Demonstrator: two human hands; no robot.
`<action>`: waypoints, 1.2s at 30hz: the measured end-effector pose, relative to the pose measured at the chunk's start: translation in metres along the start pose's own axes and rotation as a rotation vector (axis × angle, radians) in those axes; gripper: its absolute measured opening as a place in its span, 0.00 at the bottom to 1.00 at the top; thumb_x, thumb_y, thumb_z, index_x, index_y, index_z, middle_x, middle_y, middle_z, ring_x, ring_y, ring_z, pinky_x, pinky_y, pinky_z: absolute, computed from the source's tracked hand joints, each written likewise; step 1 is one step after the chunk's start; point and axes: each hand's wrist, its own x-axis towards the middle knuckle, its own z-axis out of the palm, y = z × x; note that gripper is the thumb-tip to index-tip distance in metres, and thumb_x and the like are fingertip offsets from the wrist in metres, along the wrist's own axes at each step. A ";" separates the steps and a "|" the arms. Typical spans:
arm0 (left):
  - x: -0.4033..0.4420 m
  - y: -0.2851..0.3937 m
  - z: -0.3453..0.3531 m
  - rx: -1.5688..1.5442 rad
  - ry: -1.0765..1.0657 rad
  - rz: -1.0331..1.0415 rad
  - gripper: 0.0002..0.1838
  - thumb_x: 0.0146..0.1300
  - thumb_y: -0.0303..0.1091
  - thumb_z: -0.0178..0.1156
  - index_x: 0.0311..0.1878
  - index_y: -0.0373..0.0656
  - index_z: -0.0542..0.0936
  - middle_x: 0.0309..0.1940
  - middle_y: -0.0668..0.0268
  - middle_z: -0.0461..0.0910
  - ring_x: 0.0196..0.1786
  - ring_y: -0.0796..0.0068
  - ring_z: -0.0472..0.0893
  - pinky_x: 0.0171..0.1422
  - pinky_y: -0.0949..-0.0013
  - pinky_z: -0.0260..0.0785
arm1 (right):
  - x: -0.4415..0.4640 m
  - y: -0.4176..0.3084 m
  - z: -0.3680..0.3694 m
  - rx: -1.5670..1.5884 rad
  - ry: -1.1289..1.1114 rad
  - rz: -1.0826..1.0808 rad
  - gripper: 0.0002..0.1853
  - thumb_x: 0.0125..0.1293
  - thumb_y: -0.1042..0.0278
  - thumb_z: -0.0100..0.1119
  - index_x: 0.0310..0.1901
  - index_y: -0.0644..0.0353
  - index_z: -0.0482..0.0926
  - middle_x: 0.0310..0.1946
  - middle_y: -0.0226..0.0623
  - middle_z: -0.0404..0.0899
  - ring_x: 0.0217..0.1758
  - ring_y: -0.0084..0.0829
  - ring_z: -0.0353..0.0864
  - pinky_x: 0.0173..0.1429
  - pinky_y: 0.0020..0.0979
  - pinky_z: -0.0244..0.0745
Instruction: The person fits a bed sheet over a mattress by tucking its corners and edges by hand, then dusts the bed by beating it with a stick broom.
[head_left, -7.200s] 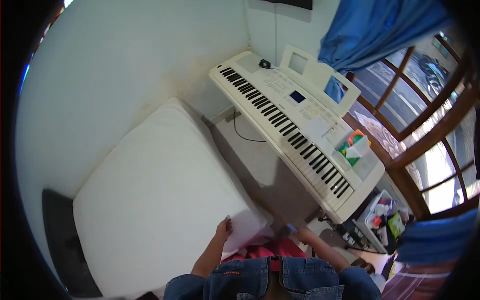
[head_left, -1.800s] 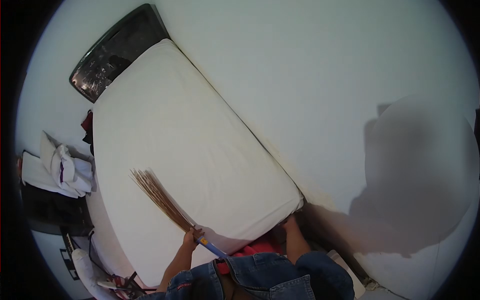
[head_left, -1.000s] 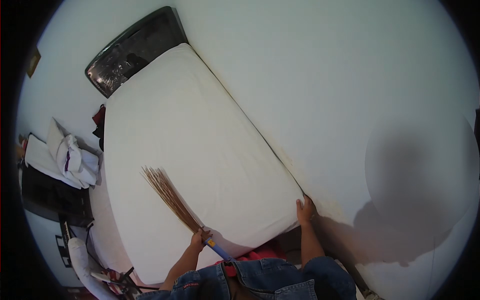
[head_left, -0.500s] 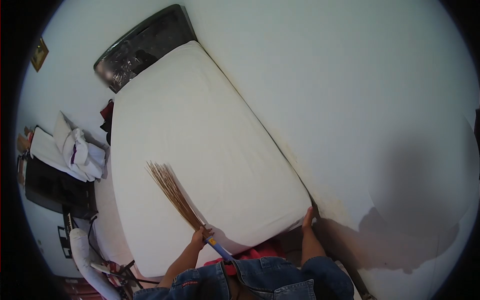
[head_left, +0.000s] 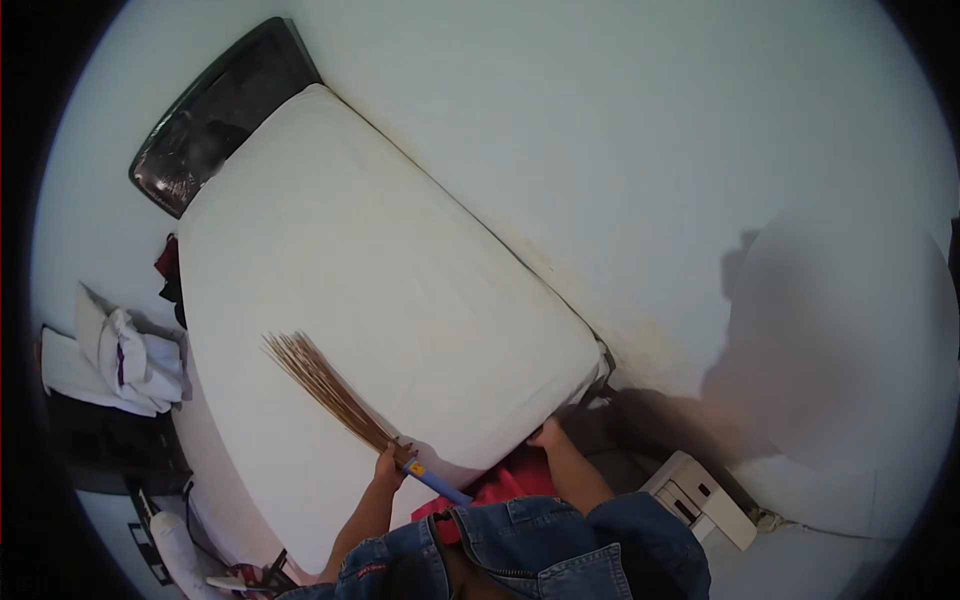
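In the head view my left hand (head_left: 390, 464) is closed round a stick broom (head_left: 335, 395), just above its blue handle. The broom's thin brown bristles fan out over the white sheet of the bed (head_left: 370, 250), pointing up and left. My right hand (head_left: 546, 433) is at the foot edge of the mattress, near its right corner. The fingers of that hand are mostly hidden at the edge, so their grip does not show.
A dark headboard (head_left: 220, 110) stands at the far end. The wall (head_left: 650, 180) runs along the bed's right side. White pillows and cloth (head_left: 140, 360) lie at the left. A beige boxy object (head_left: 700, 500) is beside my right leg.
My right hand has moved left along the mattress's foot edge, away from the corner. The view has shifted, and the beige object now shows. My left hand still grips the stick broom.
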 end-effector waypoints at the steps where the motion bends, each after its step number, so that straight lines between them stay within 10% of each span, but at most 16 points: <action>1: 0.001 0.000 -0.002 0.014 -0.012 0.003 0.21 0.76 0.48 0.40 0.64 0.47 0.64 0.55 0.48 0.75 0.53 0.46 0.78 0.60 0.45 0.71 | 0.011 -0.001 0.000 0.061 -0.108 -0.150 0.35 0.60 0.30 0.50 0.57 0.51 0.73 0.56 0.37 0.75 0.58 0.45 0.73 0.51 0.51 0.70; 6: 0.006 -0.001 -0.014 0.074 0.007 -0.024 0.22 0.76 0.48 0.40 0.64 0.46 0.62 0.55 0.47 0.75 0.54 0.46 0.78 0.61 0.45 0.71 | 0.024 -0.025 -0.018 -0.013 -0.140 -0.297 0.10 0.71 0.59 0.46 0.42 0.53 0.75 0.28 0.32 0.74 0.32 0.30 0.76 0.33 0.39 0.73; 10: 0.009 0.001 -0.019 0.085 -0.006 -0.032 0.23 0.76 0.48 0.39 0.65 0.44 0.61 0.56 0.47 0.75 0.55 0.45 0.77 0.60 0.45 0.71 | 0.025 -0.055 -0.038 -0.491 0.935 -1.232 0.10 0.68 0.66 0.48 0.41 0.66 0.73 0.39 0.49 0.78 0.43 0.46 0.77 0.41 0.45 0.73; 18: 0.014 0.002 -0.014 0.126 0.010 -0.013 0.23 0.76 0.48 0.39 0.65 0.46 0.62 0.56 0.47 0.74 0.54 0.43 0.77 0.60 0.44 0.71 | -0.115 -0.143 0.007 -0.863 0.487 -1.900 0.17 0.68 0.66 0.52 0.55 0.64 0.74 0.54 0.51 0.74 0.57 0.52 0.73 0.62 0.43 0.67; 25: 0.007 0.005 0.003 0.128 0.038 -0.004 0.23 0.76 0.49 0.40 0.67 0.47 0.61 0.56 0.47 0.74 0.54 0.44 0.77 0.60 0.44 0.70 | -0.053 -0.182 -0.006 -0.779 0.095 -1.333 0.28 0.71 0.46 0.50 0.62 0.60 0.73 0.58 0.46 0.76 0.63 0.42 0.72 0.68 0.38 0.62; 30: -0.011 0.008 0.017 0.099 0.035 -0.017 0.24 0.76 0.48 0.39 0.68 0.47 0.60 0.57 0.46 0.73 0.54 0.44 0.77 0.61 0.44 0.70 | -0.085 -0.174 -0.019 -0.981 0.200 -1.101 0.43 0.68 0.29 0.36 0.65 0.65 0.69 0.67 0.52 0.65 0.71 0.49 0.62 0.71 0.42 0.57; 33: -0.019 0.006 0.023 0.101 0.003 -0.001 0.24 0.76 0.48 0.40 0.68 0.47 0.60 0.57 0.45 0.72 0.55 0.44 0.76 0.61 0.45 0.70 | -0.114 -0.176 -0.008 -1.114 0.306 -0.844 0.40 0.67 0.34 0.43 0.62 0.68 0.71 0.64 0.55 0.68 0.68 0.51 0.66 0.68 0.45 0.62; 36: -0.028 0.005 0.045 0.006 -0.030 0.063 0.24 0.76 0.48 0.41 0.69 0.48 0.59 0.57 0.44 0.72 0.55 0.43 0.76 0.61 0.45 0.70 | -0.192 -0.120 0.026 -1.329 0.739 -1.084 0.33 0.64 0.45 0.56 0.57 0.69 0.73 0.57 0.56 0.73 0.60 0.51 0.72 0.63 0.47 0.66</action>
